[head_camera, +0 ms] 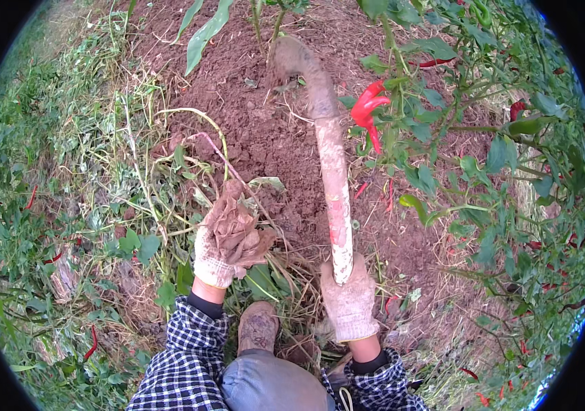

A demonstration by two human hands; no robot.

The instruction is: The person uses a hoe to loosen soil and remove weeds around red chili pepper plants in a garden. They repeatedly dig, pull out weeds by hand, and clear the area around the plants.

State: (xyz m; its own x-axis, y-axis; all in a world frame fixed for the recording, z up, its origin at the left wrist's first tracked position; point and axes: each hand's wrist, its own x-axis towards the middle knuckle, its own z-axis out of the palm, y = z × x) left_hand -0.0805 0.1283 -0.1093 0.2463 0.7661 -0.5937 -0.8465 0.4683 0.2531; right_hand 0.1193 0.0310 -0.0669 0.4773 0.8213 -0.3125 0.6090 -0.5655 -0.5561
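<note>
My left hand (219, 251), in a soil-stained white knit glove, is closed around a bundle of crumpled dry brown leaves (238, 231). Pale and pinkish plant stems (218, 149) rise beside that bundle; whether they belong to it I cannot tell. In a matching glove, my right hand (349, 303) grips the lower end of a hand hoe's pale handle (337, 200), which has worn red marks. The hoe's head (290, 57) is caked with soil and points away from me, over reddish-brown earth (267, 133) near the base of green stems. Its blade edge is hidden.
Chili pepper plants (426, 133) with red fruits (369, 110) crowd the right, close to the hoe. Tangled weeds and straw (118, 138) cover the left. My brown shoe (258, 329) stands below, between both hands. A broad green leaf (209, 36) hangs at the top.
</note>
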